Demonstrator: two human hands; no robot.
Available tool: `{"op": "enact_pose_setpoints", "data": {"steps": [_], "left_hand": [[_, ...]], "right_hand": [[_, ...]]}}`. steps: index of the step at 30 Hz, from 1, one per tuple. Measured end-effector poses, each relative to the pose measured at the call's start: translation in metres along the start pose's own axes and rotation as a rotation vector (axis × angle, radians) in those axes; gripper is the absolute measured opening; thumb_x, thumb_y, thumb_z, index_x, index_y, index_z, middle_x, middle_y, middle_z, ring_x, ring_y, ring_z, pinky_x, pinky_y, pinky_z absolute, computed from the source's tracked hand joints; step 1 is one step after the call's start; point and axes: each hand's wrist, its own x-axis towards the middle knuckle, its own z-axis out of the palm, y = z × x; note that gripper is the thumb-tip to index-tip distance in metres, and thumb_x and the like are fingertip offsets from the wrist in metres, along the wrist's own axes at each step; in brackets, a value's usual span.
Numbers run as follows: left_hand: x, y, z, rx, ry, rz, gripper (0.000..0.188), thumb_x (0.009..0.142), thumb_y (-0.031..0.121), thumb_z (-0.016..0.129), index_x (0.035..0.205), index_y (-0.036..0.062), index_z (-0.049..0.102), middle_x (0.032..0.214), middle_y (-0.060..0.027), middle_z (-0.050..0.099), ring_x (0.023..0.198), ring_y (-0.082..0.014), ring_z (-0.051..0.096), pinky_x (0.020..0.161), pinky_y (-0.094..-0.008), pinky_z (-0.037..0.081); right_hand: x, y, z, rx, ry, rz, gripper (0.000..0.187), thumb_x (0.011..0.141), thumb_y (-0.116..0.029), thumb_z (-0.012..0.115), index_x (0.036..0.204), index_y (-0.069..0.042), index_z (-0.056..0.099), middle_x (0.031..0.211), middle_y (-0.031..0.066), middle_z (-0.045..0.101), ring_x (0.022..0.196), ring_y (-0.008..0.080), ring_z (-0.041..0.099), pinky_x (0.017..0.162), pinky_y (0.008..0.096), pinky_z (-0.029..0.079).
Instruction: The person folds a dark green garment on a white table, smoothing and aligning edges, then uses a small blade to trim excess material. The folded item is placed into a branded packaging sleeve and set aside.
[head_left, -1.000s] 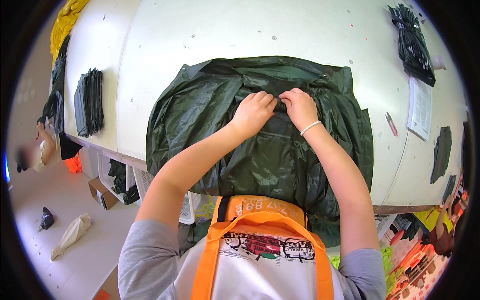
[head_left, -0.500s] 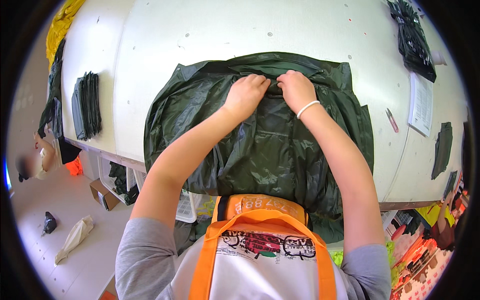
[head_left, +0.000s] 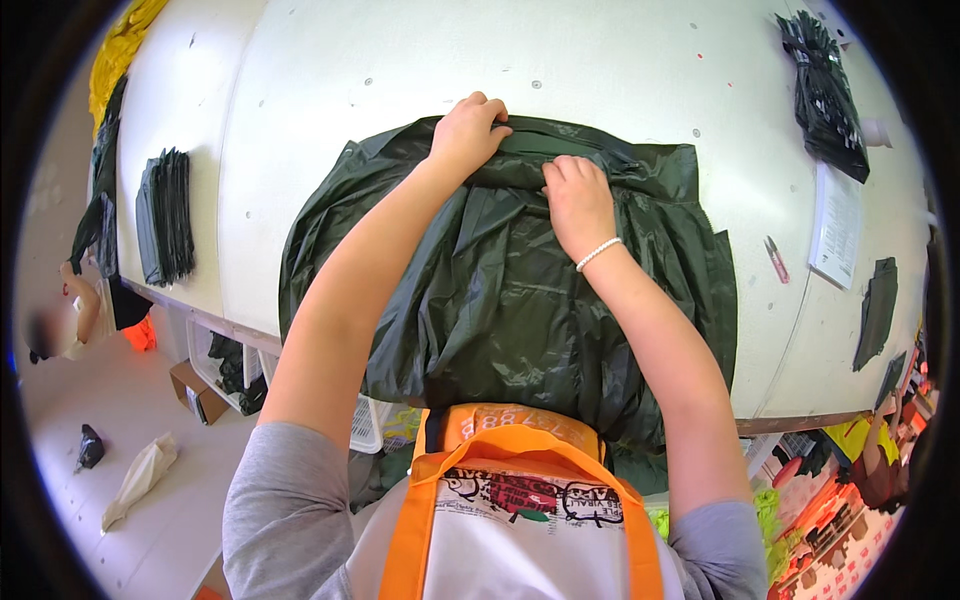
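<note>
A dark green, shiny, thin-fabric garment [head_left: 490,310] lies gathered and wrinkled on the white table [head_left: 330,60], its near part hanging over the front edge. At its far edge, my left hand [head_left: 468,138] pinches the fabric between bent fingers and thumb. Closer to me and a little to the right, my right hand [head_left: 580,205] has its fingers curled on a thick fold below that edge; its fingertips are partly hidden in the cloth. Between the two hands, the far border forms a loose, raised band.
Left on the table is a stack of dark folded pieces [head_left: 165,217]. At right are a tied dark bundle [head_left: 828,100], white papers [head_left: 836,225], small snips [head_left: 776,260] and a dark folded strip [head_left: 877,312]. Yellow fabric [head_left: 120,45] hangs far left, near another person's arm [head_left: 85,305].
My left hand has moved away from the right one, up and left to the garment's far edge. My right hand has shifted slightly nearer to me, still on the fabric.
</note>
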Motion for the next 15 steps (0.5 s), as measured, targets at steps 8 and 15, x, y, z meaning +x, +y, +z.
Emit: {"op": "enact_pose_setpoints", "data": {"steps": [8, 15], "left_hand": [[0.012, -0.003, -0.001, 0.287, 0.012, 0.302, 0.012, 0.084, 0.021, 0.061, 0.088, 0.0098, 0.060, 0.087, -0.0045, 0.061, 0.084, -0.0260, 0.061, 0.076, -0.0377, 0.049], [0.011, -0.004, -0.018, 0.435, -0.007, 0.418, 0.012, 0.091, 0.019, 0.051, 0.095, 0.0084, 0.047, 0.067, -0.0096, 0.062, 0.063, -0.0286, 0.065, 0.055, -0.0372, 0.050]], "right_hand": [[0.004, 0.002, -0.001, 0.019, -0.084, 0.025, 0.015, 0.077, -0.009, 0.054, 0.090, -0.005, 0.060, 0.091, 0.0082, 0.054, 0.092, 0.0250, 0.053, 0.087, 0.0353, 0.045], [0.027, 0.019, -0.011, 0.102, -0.371, 0.087, 0.014, 0.084, -0.016, 0.060, 0.094, -0.007, 0.063, 0.097, 0.0096, 0.058, 0.095, 0.0256, 0.055, 0.084, 0.0362, 0.046]]}}
